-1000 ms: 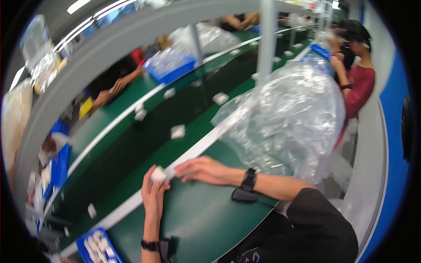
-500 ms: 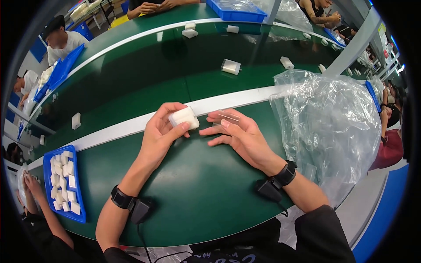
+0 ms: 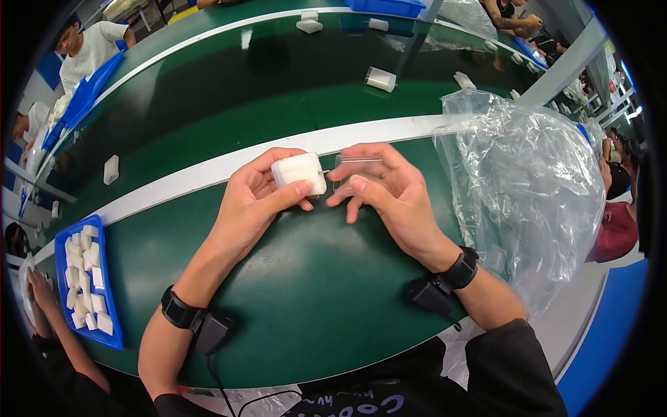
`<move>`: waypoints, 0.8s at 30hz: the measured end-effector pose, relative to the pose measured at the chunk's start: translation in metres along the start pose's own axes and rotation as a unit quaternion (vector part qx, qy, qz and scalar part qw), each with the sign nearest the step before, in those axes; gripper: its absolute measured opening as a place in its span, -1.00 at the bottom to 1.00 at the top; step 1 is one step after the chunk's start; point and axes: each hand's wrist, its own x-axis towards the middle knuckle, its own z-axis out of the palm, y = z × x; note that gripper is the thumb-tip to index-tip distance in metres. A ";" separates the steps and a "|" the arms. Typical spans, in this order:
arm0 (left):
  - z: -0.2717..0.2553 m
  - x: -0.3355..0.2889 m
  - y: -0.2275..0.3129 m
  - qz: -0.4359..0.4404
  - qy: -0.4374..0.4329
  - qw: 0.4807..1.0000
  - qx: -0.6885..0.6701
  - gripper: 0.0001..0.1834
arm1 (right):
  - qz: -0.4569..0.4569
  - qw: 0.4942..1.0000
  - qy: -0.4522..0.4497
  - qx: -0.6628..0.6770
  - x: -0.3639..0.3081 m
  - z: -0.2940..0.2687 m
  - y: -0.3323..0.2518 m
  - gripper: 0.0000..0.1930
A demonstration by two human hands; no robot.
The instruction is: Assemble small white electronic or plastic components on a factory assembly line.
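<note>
Left hand: the left hand (image 3: pixel 253 201) is above the desk (image 3: pixel 299 299), fingers closed round a white block (image 3: pixel 303 170), thumb on its near face.
White block: in the left hand, near the desk's far edge; clear plastic shows along its left side, and a small thin piece juts from its right side, kind unclear.
Right hand: the right hand (image 3: pixel 403 201) has thumb and fingers narrowed on a clear plastic cover (image 3: pixel 358 165), other fingers loosely curled.
Clear plastic cover: just right of the white block, small gap visible; exact outline hard to tell.
Wrists: black wristband on each, left (image 3: pixel 182 309) and right (image 3: pixel 462 267), each with a black box unit.
Tray: blue tray (image 3: pixel 110 285) at the desk's left end, white pieces (image 3: pixel 87 258) piled loosely in it.
Bag: large clear plastic bag (image 3: pixel 528 191), crumpled, right side of desk.
Belt: dark green conveyor belt (image 3: pixel 229 125) beyond a white strip (image 3: pixel 389 131); white pieces lie scattered on it, one (image 3: pixel 381 79) in clear plastic.
Others: person in white shirt (image 3: pixel 104 45), upper left; dark red sleeve (image 3: pixel 615 233), far right.
</note>
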 end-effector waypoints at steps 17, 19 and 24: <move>0.014 -0.004 0.002 0.017 0.009 0.997 0.080 -0.63 | 0.006 0.999 -0.034 0.007 -0.011 0.001 -0.005 -0.65; 0.013 -0.006 0.002 0.002 0.015 0.996 0.090 -0.64 | -0.011 0.999 -0.040 -0.020 -0.013 0.003 -0.004 -0.66; 0.019 -0.007 0.003 0.012 0.031 0.995 0.096 -0.64 | -0.034 0.996 -0.045 -0.071 -0.014 0.003 -0.008 -0.64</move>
